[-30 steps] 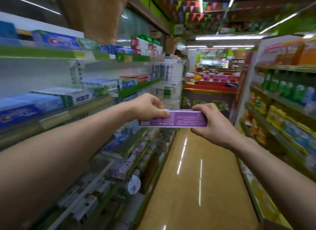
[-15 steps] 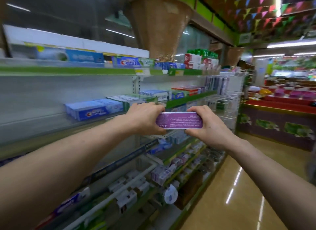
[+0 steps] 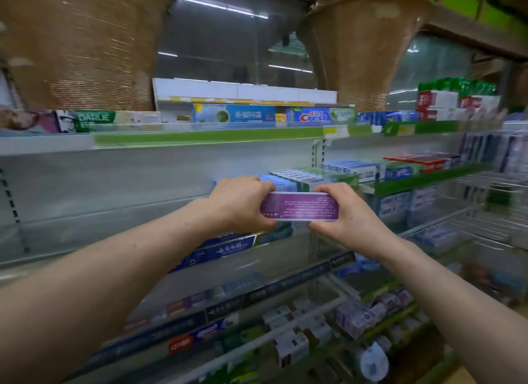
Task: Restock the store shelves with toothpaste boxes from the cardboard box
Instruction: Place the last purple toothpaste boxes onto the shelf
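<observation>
This is a shop, seen at its toothpaste section. Long metal shelves [image 3: 43, 145] stand in tiers, each with a green price strip [image 3: 208, 136] and small yellow labels [image 3: 334, 130] on the front edge. They carry rows of boxed toothpaste, such as a Crest box [image 3: 314, 116] and a Darlie box [image 3: 88, 120], and wire baskets [image 3: 480, 223] hang at the right

Dim, motion-blurred edges, wide-angle warp

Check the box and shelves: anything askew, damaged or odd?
The purple toothpaste box, held level between the left hand and right hand, seems to have its print upside down. No damage or spill shows, though the shelves are blurred.
</observation>
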{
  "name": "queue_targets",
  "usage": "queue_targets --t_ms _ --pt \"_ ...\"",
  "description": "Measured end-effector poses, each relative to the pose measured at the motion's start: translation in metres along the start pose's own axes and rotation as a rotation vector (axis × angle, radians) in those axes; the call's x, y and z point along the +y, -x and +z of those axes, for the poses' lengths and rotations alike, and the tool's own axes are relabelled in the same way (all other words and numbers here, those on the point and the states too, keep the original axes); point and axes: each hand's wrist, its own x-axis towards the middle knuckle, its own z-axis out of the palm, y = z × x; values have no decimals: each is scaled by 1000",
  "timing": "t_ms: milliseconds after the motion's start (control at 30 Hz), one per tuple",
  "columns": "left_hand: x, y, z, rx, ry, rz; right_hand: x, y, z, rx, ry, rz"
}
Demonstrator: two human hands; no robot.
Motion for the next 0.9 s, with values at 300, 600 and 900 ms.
queue_targets --t_ms 300,600,900 --pt "-59 4 18 97 -64 -51 -39 -63 60 -128 -81 14" --pt "-140 5 39 148 -112 -190 -89 -124 112 -136 -510 101" --pt "-206 22 57 273 909 -574 -96 -176 161 -228 -635 206"
